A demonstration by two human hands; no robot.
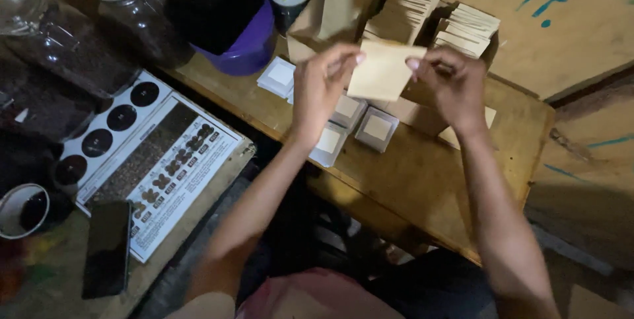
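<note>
While both hands, left hand [321, 88] & right hand [451, 81], pinch the tan paper pouch [385, 70] by its edges w/ fingers pressed, a loose grip could drop it onto the small packets [360, 124] at frame centre

A tan paper sleeve [385, 71], purple bowl [254, 45], black phone [105, 248], blue-scrawled brown wall [561, 22].

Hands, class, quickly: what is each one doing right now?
Left hand: closed, pinching the left edge of the tan paper envelope.
Right hand: closed, pinching the envelope's right edge.
</note>
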